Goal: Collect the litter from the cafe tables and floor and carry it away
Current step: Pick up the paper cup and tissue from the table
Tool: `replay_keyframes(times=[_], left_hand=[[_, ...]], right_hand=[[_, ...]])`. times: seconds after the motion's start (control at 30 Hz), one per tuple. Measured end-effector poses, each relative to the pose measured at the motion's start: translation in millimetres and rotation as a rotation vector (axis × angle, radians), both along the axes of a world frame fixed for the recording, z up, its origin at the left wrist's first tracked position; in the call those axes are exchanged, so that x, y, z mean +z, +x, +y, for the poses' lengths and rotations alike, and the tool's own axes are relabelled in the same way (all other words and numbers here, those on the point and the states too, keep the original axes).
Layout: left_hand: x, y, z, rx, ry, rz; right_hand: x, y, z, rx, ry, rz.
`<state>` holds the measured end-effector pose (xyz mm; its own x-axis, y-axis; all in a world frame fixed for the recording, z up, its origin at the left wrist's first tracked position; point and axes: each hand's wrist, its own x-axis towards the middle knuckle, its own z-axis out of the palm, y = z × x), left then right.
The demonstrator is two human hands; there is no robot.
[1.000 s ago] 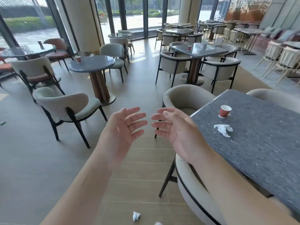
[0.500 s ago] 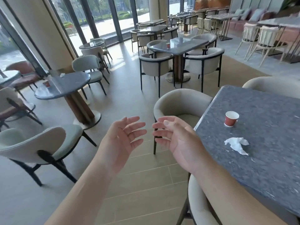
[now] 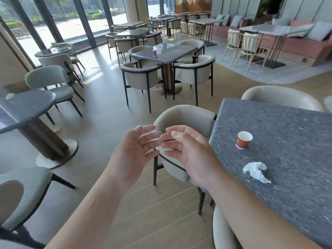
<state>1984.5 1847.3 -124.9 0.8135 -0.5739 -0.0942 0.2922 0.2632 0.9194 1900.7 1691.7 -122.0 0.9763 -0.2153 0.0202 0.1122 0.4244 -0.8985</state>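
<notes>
Facing each other at the centre of the head view, the left hand (image 3: 133, 153) and the right hand (image 3: 190, 153) are held out in front of the body, palms turned inward, fingers relaxed and slightly bent, with nothing grasped in either. The fingertips of the two hands are seen close together but apart. Both are raised over the floor, in front of a beige round-backed chair (image 3: 185, 117) that is drawn up to the left edge of a dark speckled stone table (image 3: 287, 177).

On that table a red paper cup (image 3: 243, 140) is stood upright, near the left edge. A crumpled white tissue (image 3: 256, 171) is laid nearer the camera, apart from the cup. Both are to the right of the right hand and are touched by neither hand.

Further back, a second red cup (image 3: 154, 53) is seen upright on a grey square table (image 3: 172, 51) ringed by armchairs. At the left, a round dark table (image 3: 27, 108) is shown with a small crumpled wad (image 3: 9, 96) on its far edge, and a small pale scrap (image 3: 56, 129) is seen on the floor beside its pedestal; what it is cannot be told. More tables, chairs and a cushioned bench are ranged along the tall windows and the far wall.
</notes>
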Motion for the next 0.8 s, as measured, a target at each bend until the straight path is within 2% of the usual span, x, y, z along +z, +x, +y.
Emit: replay_keyframes(times=[0.43,0.8], left_hand=[[7,174,-19,-0.403,-0.022,-0.011],[-8,226,-52,-0.638,-0.036,0.056]], right_hand=[[13,121,36,-0.438,0.020,0.036],[15,128,32,-0.782,-0.024,0.059]])
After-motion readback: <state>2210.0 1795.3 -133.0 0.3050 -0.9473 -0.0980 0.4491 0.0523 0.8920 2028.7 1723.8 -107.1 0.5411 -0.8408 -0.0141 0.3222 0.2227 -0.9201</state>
